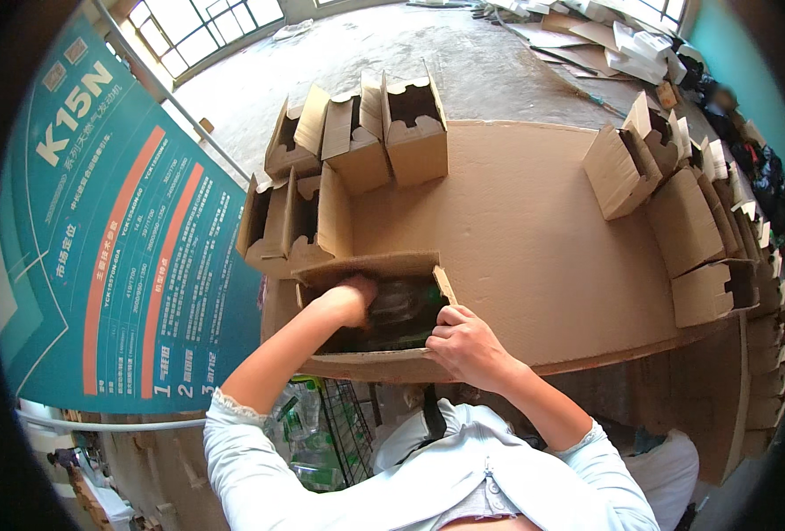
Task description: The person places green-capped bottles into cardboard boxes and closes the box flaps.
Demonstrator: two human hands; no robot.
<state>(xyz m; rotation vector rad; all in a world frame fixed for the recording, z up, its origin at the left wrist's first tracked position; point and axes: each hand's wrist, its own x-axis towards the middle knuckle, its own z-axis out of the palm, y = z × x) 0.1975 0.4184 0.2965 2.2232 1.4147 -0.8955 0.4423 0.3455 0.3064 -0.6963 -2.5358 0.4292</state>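
Note:
An open cardboard box (392,264) stands at the near edge of the cardboard-topped table. My left hand (353,299) reaches down into it at the left; its fingers are hidden and blurred in the dark inside. Beside that hand, something shiny and dark, perhaps clear plastic or glass, lies in the box; its kind I cannot make out. My right hand (465,343) is closed on the box's near right corner, fingers curled over the rim.
Several open cardboard boxes (416,133) stand at the table's far left. Flattened and folded cartons (686,221) are stacked along the right. Below the table's front is a dark wire crate (344,429) with clear green-tinted bottles (308,442). A teal banner (118,257) rises at the left.

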